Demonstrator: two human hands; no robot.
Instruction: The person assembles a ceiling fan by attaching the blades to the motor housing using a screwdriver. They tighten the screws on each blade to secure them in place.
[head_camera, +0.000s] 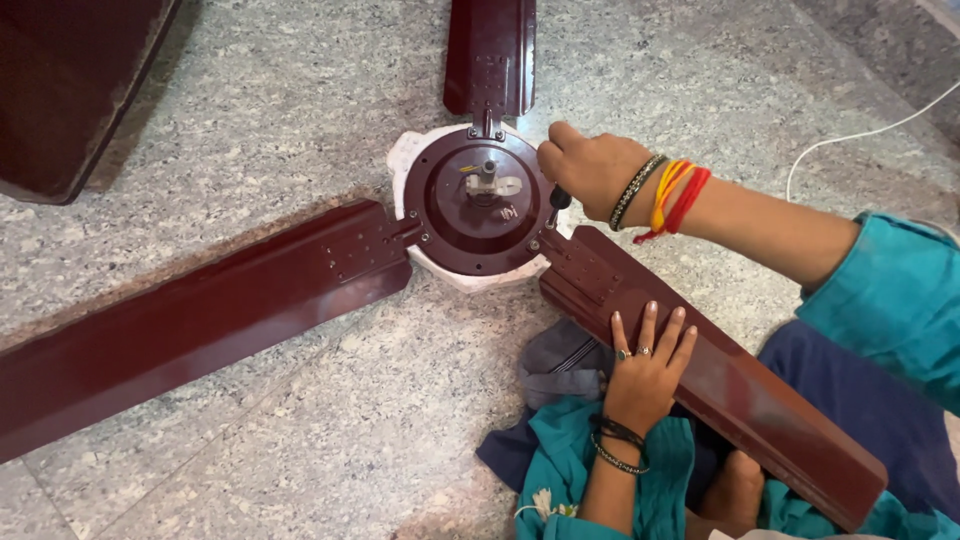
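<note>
A maroon ceiling fan lies on the speckled stone floor, its round motor housing (478, 205) facing up on a white base. Three blades spread out: one to the left (190, 320), one toward the top (490, 55), one to the lower right (720, 380). My right hand (592, 170) is closed around a dark-handled screwdriver (558, 200), its tip at the housing's right edge where the lower-right blade joins. My left hand (648, 365) rests flat, fingers spread, on that blade's edge.
A dark wooden piece of furniture (70, 90) stands at the top left. A white cable (860, 135) runs across the floor at the upper right. A grey cloth (560, 365) lies by my knees, and my bare foot (735, 490) shows beneath the blade.
</note>
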